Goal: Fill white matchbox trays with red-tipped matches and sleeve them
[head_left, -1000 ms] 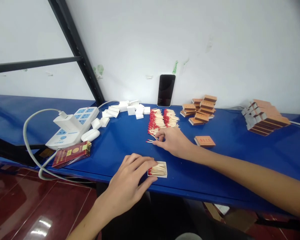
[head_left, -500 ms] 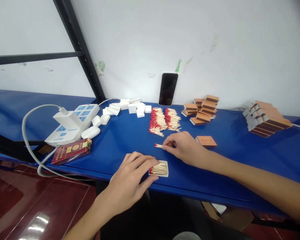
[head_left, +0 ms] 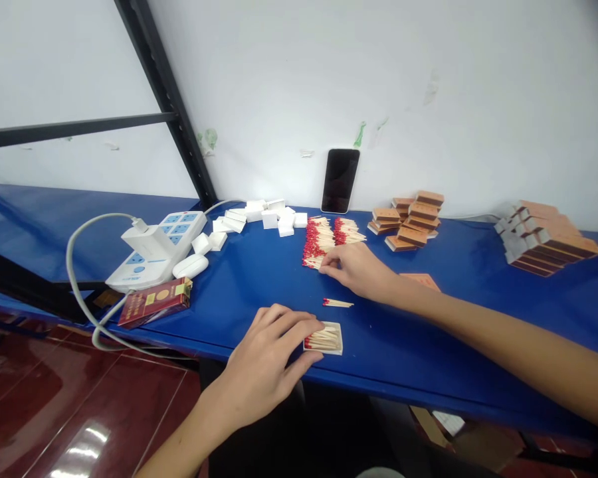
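Observation:
A small white tray of matches (head_left: 325, 339) sits near the front edge of the blue table (head_left: 259, 279). My left hand (head_left: 269, 362) rests beside it, fingertips holding its left side. A few loose matches (head_left: 337, 303) lie just beyond the tray. My right hand (head_left: 357, 269) reaches to the near end of the red-tipped match pile (head_left: 329, 238), fingers curled and pinching at the matches there.
White empty trays (head_left: 259, 216) lie at the back left, by a power strip (head_left: 152, 251) with cable, a white case (head_left: 190, 266) and a red packet (head_left: 154, 302). A phone (head_left: 339, 180) leans on the wall. Orange box sleeves (head_left: 408, 219) and stacked boxes (head_left: 545, 239) are on the right.
My right hand pulled a few matches toward the tray, left them on the table, and has gone back to the pile. My left hand has stayed at the tray.

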### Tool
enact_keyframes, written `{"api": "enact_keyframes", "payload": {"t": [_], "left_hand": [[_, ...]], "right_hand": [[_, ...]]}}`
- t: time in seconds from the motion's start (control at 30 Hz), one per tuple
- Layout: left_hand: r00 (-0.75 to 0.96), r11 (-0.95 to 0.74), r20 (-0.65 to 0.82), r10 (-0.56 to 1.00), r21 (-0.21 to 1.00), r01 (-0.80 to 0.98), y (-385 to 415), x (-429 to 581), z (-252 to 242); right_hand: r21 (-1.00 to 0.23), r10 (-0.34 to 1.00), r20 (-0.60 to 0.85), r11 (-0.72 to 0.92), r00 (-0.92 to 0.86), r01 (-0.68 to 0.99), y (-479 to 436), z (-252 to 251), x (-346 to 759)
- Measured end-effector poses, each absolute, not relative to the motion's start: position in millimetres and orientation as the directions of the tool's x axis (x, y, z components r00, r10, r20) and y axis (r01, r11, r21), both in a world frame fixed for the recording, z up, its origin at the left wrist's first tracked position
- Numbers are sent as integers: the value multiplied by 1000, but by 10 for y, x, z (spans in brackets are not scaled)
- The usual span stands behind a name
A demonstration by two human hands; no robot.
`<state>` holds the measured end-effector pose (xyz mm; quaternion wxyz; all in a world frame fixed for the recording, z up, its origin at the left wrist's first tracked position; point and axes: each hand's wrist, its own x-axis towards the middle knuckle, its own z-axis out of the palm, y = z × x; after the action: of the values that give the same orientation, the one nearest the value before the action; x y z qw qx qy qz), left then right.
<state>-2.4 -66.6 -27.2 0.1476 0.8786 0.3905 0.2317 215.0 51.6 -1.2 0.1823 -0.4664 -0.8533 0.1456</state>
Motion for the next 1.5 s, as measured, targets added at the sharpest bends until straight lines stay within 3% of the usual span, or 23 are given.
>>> {"api": "enact_keyframes", "payload": {"t": [0.17,0.57,0.77,1.03,1.27,1.5], "left_hand": [[590,-657,298,750,431,618,-662,-27,-284],[590,-656,297,751,431,619,-668,-23,-271],[593,-661,301,747,430,615,-667,-30,-275],[596,-662,297,746,430,615,-669,-23,-273],[595,-663,301,745,428,614,-666,-27,-280],[595,-662,299,746,433,612,-670,-33,-277]], "right_hand": [[-351,859,173,511,-482,785,538,-71,2207],[-411,853,154,515,-499,752,585,-56,2235],[-423,845,93,513,-527,747,483,-27,2338],[-321,832,23,531,-554,784,255,-3,2469],[-302,852,-57,482,-520,823,118,133,2496],[-305,806,-110,530,-582,791,268,246,2444]]}}
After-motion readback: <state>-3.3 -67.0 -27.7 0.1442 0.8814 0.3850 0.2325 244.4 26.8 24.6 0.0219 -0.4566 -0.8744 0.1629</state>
